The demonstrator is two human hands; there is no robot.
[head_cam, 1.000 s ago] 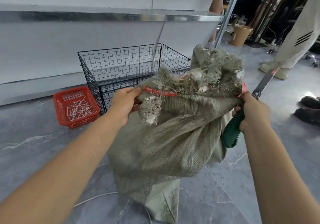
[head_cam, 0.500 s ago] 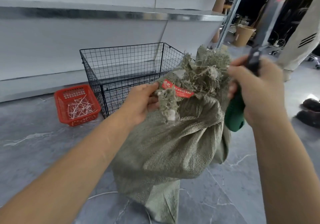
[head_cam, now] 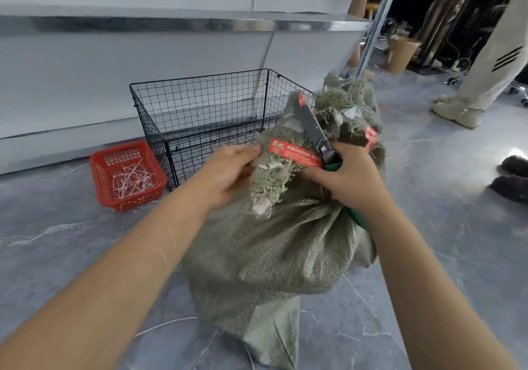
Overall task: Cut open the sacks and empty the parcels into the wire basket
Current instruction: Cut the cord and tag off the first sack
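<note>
1. On the grey floor [head_cam: 71, 241] in front of me, the green woven sack [head_cam: 271, 244] stands upright. Its frayed neck is bunched and bound with a red printed tie [head_cam: 294, 154].
2. Black wire basket [head_cam: 205, 112] sits right behind the sack. Can't tell if they touch.
3. Left hand [head_cam: 228, 172]: fingers curled round the neck at the tie's left end. Same grip as 0.5 s ago.
4. Right hand [head_cam: 348, 178]: fist wrapped round the knife [head_cam: 310, 125]. The green handle [head_cam: 355, 217] pokes out below my wrist.
5. Change: 0.5 s ago the blade was up in the air, pointing top right. Now it's down on the neck, lying against the fabric just above the tie, tip pointing up-left toward the basket.
6. Can't tell whether the edge is under the tie. Tie looks whole.
7. Sack has barely shifted.
8. Left of the basket: red plastic crate [head_cam: 125, 175] holding white strips [head_cam: 131, 181].
9. Far right: another person's beige trouser leg [head_cam: 491, 69].
</note>
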